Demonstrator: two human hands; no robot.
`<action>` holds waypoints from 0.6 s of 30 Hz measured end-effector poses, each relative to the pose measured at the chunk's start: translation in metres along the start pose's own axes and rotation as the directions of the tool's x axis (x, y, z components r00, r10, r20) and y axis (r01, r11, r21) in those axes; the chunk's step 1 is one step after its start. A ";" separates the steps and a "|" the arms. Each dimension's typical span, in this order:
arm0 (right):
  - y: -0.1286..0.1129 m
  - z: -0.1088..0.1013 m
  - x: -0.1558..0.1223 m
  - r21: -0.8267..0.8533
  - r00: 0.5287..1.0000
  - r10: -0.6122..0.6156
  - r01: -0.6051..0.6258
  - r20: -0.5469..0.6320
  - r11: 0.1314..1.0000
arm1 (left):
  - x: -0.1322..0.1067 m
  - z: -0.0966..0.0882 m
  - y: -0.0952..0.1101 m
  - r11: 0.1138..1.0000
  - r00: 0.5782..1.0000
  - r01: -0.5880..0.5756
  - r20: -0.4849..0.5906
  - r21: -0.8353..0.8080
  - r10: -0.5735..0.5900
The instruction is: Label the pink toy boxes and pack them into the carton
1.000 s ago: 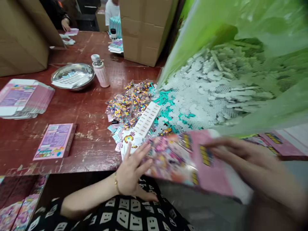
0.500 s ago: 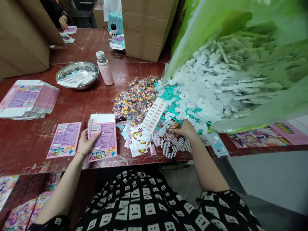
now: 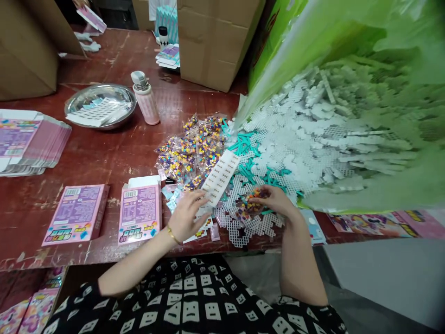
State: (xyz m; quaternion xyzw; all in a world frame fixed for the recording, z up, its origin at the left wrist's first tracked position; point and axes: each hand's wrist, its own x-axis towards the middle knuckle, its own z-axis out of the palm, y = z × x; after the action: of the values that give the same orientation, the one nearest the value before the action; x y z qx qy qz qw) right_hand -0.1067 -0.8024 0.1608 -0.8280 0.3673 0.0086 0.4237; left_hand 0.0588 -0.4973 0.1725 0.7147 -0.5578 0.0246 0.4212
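Note:
My right hand [image 3: 280, 202] grips a clear bag of small colourful beads [image 3: 251, 203] above white grid pieces [image 3: 239, 230]. My left hand [image 3: 189, 215] reaches over printed pattern cards [image 3: 199, 234], fingers stretched out and apart, with the fingertips at the lower end of a white sheet of small printed marks [image 3: 222, 176]. Part of the cards is hidden beneath that hand. To its left stands a pink-and-purple box [image 3: 141, 213] with its top flap up, and beside it lies a similar closed box [image 3: 77, 213].
A heap of bead bags [image 3: 194, 148] lies mid-table beside teal sticks [image 3: 245, 144]. A big green bag [image 3: 365, 195] spills white grid pieces on the right. Flat boxes [image 3: 52, 139], a metal bowl [image 3: 118, 121], a pink bottle [image 3: 148, 104] and a cardboard carton [image 3: 210, 41] stand around.
My left hand has left the flapped box and moved right to the cards. My right hand has lifted the bead bag slightly. Across the table, a person's hand has raised a pink box.

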 end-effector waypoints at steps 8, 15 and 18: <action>-0.024 0.020 0.071 -0.298 0.958 -0.277 0.286 0.073 0.911 | 0.044 0.138 0.001 0.985 0.911 0.174 0.379 -0.004 -0.160; -0.032 0.006 0.067 -0.183 0.967 -0.091 0.136 0.237 0.974 | 0.037 0.150 -0.005 0.954 0.908 0.299 0.319 -0.034 -0.273; -0.048 -0.014 0.045 -0.116 0.959 -0.109 0.143 0.261 0.983 | 0.035 0.126 0.003 0.934 0.931 0.324 0.227 -0.149 -0.287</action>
State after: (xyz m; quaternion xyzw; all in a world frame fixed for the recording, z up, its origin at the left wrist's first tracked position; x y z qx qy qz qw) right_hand -0.0485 -0.8213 0.1885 -0.8682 0.2551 0.1121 0.4105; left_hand 0.0143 -0.6039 0.1105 0.7499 -0.4790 -0.1657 0.4252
